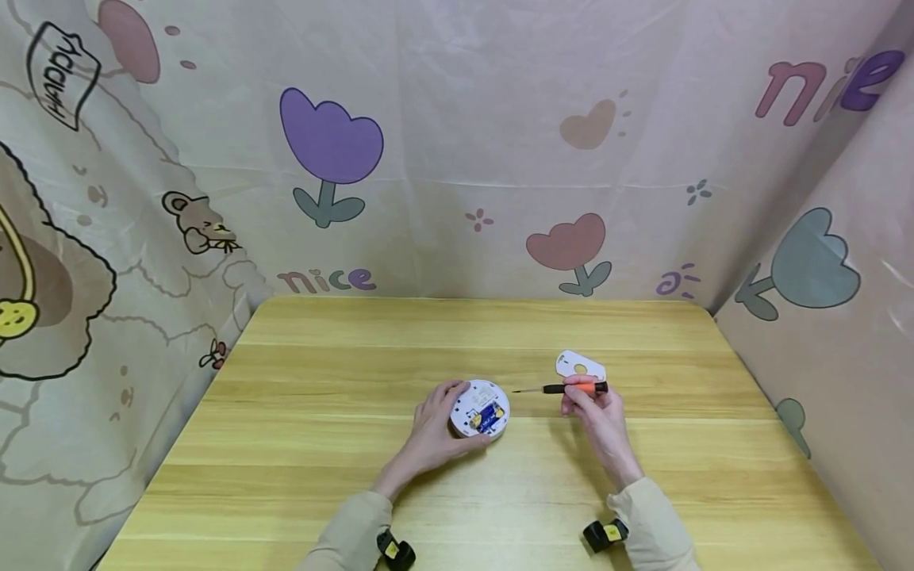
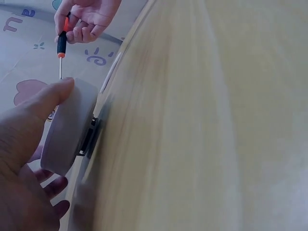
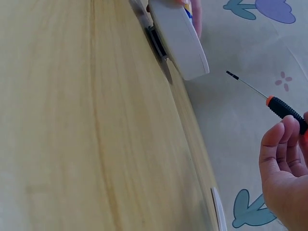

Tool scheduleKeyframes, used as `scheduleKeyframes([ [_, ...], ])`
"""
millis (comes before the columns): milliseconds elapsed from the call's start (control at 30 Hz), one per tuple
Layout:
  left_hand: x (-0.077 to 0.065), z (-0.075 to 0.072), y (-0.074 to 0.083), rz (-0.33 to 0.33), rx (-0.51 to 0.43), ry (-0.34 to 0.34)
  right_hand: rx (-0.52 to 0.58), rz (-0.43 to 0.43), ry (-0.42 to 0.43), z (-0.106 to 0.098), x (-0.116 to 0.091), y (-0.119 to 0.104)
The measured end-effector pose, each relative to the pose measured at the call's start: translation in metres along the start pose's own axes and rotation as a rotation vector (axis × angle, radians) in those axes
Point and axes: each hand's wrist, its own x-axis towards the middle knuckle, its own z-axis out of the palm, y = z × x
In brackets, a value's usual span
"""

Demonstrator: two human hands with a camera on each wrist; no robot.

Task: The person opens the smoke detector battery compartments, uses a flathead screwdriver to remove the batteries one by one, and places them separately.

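Observation:
My left hand [image 1: 437, 428] grips a round white device [image 1: 467, 396] by its rim, thumb on the near side and fingers round the far side. Its upturned face shows blue-and-gold batteries [image 1: 489, 418] in a recess. In the left wrist view, a black part [image 2: 89, 137] sticks out of the underside, close over the table. My right hand [image 1: 600, 420] pinches a screwdriver [image 1: 555, 388] by its black and orange handle, held level above the table. Its thin shaft points left at the device; the dark tip [image 3: 232, 75] is a short gap from the rim.
A flat white plate [image 1: 571, 362] with a round hole lies on the wooden table [image 1: 343, 365], just beyond my right hand. Black wrist cameras [image 1: 605, 535] hang at both beige sleeves. A patterned cloth [image 1: 443, 151] stands behind the table and along both sides.

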Motion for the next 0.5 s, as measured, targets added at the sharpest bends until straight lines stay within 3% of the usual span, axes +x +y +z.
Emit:
scheduleKeyframes([
  [267,0.0027,-0.0057,-0.0004,0.014,-0.016,-0.053,0.017,-0.038,-0.014,0.0001,0.0007,0.0013],
  [500,0.0039,-0.0054,-0.0023,-0.005,-0.006,-0.077,-0.055,-0.046,-0.003,0.0029,0.0004,0.0009],
])
